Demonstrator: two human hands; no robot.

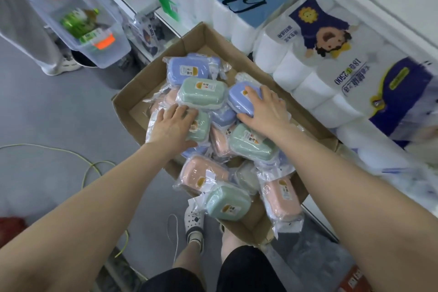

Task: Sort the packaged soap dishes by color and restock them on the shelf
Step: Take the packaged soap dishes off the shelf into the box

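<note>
Head view: my left hand [174, 123] lies flat on a green dish [199, 127], right hand [263, 108] grips a blue dish [239, 96]; 6 o'clock pink dish [283, 199] overhangs the box [151, 79], may slip out.

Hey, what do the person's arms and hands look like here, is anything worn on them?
Both arms are bare as far up as the frame shows: no sleeves visible. The left hand and right hand wear no gloves, and no rings, watch or bracelets are visible on the fingers or wrists. Nails look short and unpainted, though they are small in view.
</note>
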